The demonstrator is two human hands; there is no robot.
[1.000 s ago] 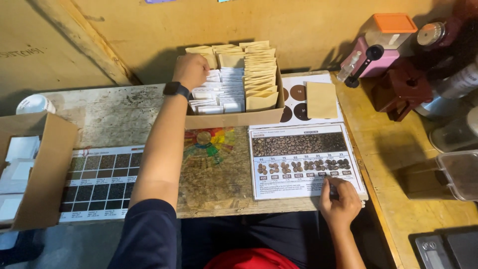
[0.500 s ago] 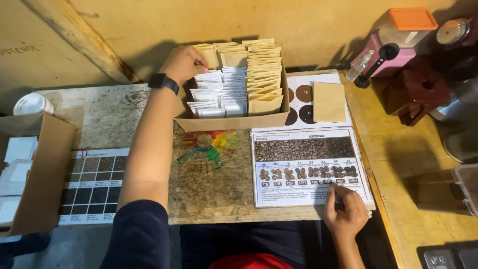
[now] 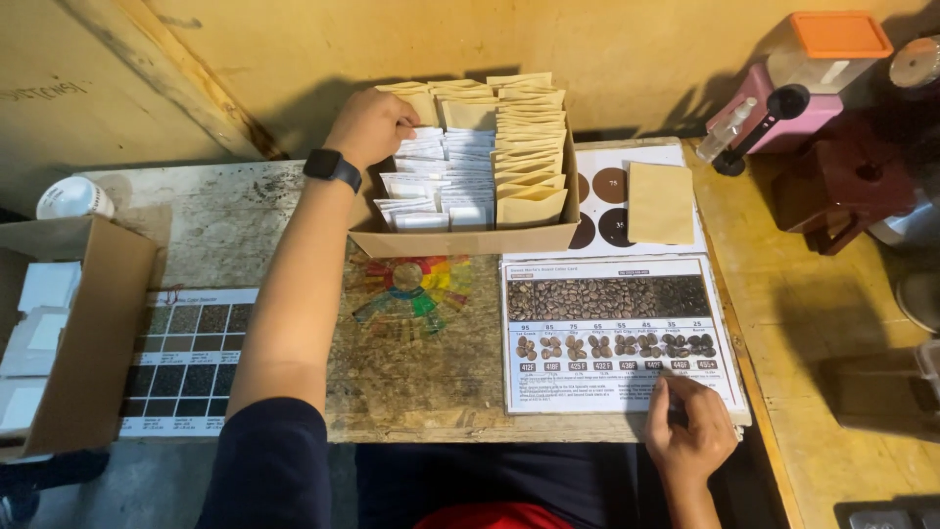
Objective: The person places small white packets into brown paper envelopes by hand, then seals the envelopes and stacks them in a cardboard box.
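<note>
Head view. The left hand (image 3: 370,125) was curled, fingers bent down into the back left corner of one open cardboard box (image 3: 460,238), touching the tops of the white packets (image 3: 431,181) filed there; whether it pinched a packet could not be told. Beside these, in the same box, stood rows of tan paper envelopes (image 3: 529,147), too closely packed to count. The right hand (image 3: 688,431) lay nearly flat, fingertips (image 3: 666,387) pressed on the lower edge of one laminated bean chart (image 3: 612,333), grasping nothing. One loose tan envelope (image 3: 661,202) lay on a sheet of brown discs (image 3: 605,201) behind the chart. One colour wheel (image 3: 409,284) and one grid chart (image 3: 191,353) lay to the left, beyond them a second box (image 3: 93,323) and one white cup (image 3: 73,198).
</note>
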